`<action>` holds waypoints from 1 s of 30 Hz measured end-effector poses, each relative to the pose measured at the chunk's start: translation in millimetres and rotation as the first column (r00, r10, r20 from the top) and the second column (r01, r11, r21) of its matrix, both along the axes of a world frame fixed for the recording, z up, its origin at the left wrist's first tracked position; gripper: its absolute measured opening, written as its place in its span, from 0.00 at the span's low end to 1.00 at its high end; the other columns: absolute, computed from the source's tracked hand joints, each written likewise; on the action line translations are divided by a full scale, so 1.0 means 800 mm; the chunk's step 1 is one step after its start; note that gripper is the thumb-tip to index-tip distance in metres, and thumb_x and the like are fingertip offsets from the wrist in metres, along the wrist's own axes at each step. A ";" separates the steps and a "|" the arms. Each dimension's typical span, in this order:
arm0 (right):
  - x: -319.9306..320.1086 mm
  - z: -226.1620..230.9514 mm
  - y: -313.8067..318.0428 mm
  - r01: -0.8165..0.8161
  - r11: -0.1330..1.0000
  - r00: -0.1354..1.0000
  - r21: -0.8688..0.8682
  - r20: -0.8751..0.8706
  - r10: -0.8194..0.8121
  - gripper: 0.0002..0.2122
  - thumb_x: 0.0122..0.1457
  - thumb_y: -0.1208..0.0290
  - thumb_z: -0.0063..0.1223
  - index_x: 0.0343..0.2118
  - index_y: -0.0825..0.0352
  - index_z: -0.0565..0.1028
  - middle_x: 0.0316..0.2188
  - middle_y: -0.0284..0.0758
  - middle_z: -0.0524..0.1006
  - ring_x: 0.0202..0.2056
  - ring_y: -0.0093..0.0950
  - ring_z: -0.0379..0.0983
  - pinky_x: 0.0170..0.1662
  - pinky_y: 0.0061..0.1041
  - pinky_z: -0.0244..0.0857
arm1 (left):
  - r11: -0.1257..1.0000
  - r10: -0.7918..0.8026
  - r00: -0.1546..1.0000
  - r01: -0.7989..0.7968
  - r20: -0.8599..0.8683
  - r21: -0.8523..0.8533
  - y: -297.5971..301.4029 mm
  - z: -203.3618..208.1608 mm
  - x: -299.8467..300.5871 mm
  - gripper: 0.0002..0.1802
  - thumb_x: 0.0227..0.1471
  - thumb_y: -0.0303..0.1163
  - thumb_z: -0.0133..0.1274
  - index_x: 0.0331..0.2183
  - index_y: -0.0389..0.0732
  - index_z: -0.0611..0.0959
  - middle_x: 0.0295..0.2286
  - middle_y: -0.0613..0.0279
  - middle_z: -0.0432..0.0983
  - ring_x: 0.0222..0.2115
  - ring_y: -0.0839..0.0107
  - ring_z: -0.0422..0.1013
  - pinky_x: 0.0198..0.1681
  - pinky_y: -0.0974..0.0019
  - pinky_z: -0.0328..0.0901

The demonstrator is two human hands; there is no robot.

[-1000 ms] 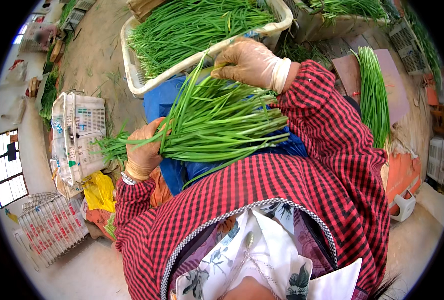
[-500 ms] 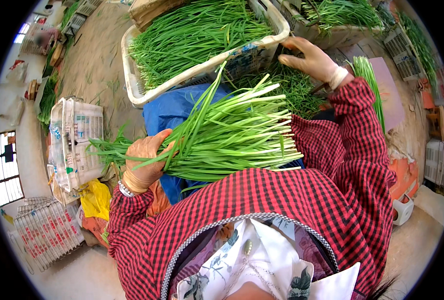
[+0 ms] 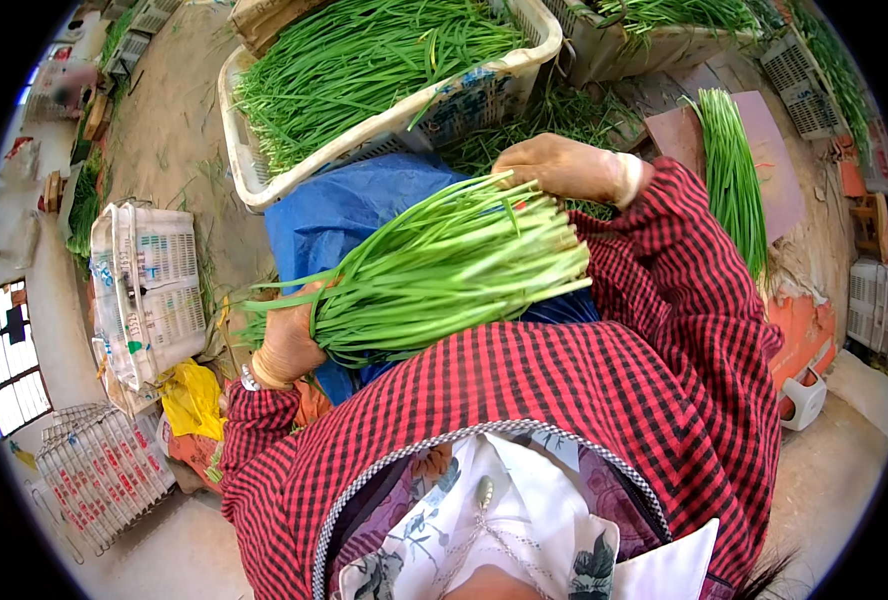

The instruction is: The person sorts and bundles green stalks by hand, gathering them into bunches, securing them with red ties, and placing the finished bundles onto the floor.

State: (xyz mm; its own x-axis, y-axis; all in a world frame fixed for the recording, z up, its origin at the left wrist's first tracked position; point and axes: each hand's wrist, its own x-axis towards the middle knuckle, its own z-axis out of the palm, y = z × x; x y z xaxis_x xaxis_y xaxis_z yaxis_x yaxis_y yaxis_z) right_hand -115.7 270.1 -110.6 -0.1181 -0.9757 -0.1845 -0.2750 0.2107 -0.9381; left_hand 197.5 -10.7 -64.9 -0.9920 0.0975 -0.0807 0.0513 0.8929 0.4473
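Note:
A thick bunch of long green chives lies across my lap above a blue sheet. My left hand, in a thin glove, grips the bunch near its thin end at the left. My right hand, also gloved, rests on the cut ends of the bunch at the upper right, fingers curled over a few stalks. Red checked sleeves cover both forearms.
A white plastic crate full of chives stands ahead. A second crate sits at the upper right, with a laid-out row of chives on a board. Empty white crates stand at the left, a yellow bag beside them.
My right hand has come back from the far crate's edge onto the cut ends of the bunch. The bunch has tilted and tightened; my left hand keeps its hold.

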 end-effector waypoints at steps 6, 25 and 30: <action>0.003 0.008 0.061 0.432 0.895 0.902 -0.112 0.063 -0.428 0.13 0.64 0.61 0.51 0.41 0.67 0.78 0.24 0.24 0.71 0.23 0.13 0.61 0.26 0.15 0.55 | 0.831 0.254 0.952 -0.306 0.174 0.464 0.029 -0.006 -0.009 0.33 0.46 0.24 0.60 0.55 0.36 0.71 0.49 0.45 0.73 0.50 0.51 0.71 0.54 0.60 0.65; 0.057 0.039 0.039 0.314 0.925 0.871 -0.215 -0.322 -0.371 0.16 0.58 0.57 0.59 0.31 0.69 0.80 0.26 0.38 0.76 0.30 0.30 0.73 0.35 0.29 0.66 | 0.996 0.013 1.000 -0.012 0.002 -0.086 0.026 0.020 -0.030 0.24 0.41 0.26 0.60 0.45 0.41 0.80 0.41 0.51 0.78 0.37 0.50 0.75 0.39 0.59 0.70; 0.057 0.030 0.038 0.556 0.749 0.818 -0.360 0.079 -0.570 0.09 0.61 0.69 0.55 0.31 0.70 0.79 0.27 0.29 0.74 0.30 0.18 0.68 0.34 0.20 0.63 | 0.996 0.074 0.997 -0.073 0.024 -0.056 0.020 0.000 -0.019 0.21 0.45 0.27 0.59 0.45 0.38 0.80 0.38 0.48 0.78 0.38 0.48 0.74 0.40 0.59 0.69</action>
